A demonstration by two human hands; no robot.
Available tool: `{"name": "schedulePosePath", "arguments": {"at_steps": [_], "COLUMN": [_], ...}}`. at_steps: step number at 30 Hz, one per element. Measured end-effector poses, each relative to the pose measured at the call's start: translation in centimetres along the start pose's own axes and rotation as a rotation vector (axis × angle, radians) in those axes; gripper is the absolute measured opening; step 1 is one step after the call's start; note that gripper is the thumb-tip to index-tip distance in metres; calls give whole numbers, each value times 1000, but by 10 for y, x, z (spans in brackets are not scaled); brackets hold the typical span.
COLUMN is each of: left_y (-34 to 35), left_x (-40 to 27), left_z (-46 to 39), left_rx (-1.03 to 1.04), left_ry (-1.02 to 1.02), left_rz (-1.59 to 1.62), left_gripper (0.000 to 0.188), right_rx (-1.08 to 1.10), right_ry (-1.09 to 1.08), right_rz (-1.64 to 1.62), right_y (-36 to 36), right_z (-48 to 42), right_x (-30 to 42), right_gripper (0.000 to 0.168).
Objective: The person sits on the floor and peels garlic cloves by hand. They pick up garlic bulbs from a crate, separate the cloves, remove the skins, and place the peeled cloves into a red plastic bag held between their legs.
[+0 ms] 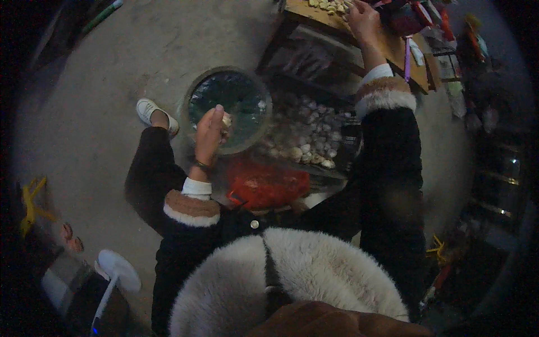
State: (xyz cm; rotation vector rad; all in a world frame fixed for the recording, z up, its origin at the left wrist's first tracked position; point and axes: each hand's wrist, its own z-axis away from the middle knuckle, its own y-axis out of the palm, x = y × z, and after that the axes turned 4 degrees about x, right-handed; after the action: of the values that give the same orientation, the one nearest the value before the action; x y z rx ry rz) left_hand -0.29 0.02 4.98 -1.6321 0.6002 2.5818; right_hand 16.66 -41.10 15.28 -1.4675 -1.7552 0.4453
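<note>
My left hand (210,128) is closed around a whitish bulb (226,121), probably garlic, above a round tub (191,90) with a dark inside. Up at the wooden table, my right hand (363,19) reaches to a pile of pale peeled cloves (328,6); its fingertips are at the pile's edge, and whether they grip a clove cannot be told. Many whitish bulbs (305,149) lie in a dark crate (343,166) to the right of the tub. A red mesh bag (269,183) lies between the crate and my body.
The wooden table (400,50) bears a purple-handled tool (407,59) and red items at its right. A white shoe (147,110) stands left of the tub. Lower left are a yellow stand (28,206) and a round white object on a stem (119,269). Shelving is at right.
</note>
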Motion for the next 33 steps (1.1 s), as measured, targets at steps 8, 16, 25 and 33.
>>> {"name": "schedulePosePath", "arguments": {"at_steps": [8, 16, 25, 33], "left_y": [-11, -8, -4, 7], "left_x": [1, 22, 10, 10], "left_z": [4, -4, 1, 4], "left_rx": [38, 33, 62, -97], "left_ry": [38, 257, 254, 413], "left_rz": [56, 56, 1, -323], "left_gripper": [53, 50, 37, 29], "right_rx": [242, 699, 583, 500], "right_ry": [185, 19, -10, -15], "right_rz": [-585, -709, -464, -452], "right_y": [-24, -44, -29, -21], "right_z": [89, 225, 250, 250], "right_x": [97, 251, 268, 272], "right_gripper": [26, 37, 36, 32]}}
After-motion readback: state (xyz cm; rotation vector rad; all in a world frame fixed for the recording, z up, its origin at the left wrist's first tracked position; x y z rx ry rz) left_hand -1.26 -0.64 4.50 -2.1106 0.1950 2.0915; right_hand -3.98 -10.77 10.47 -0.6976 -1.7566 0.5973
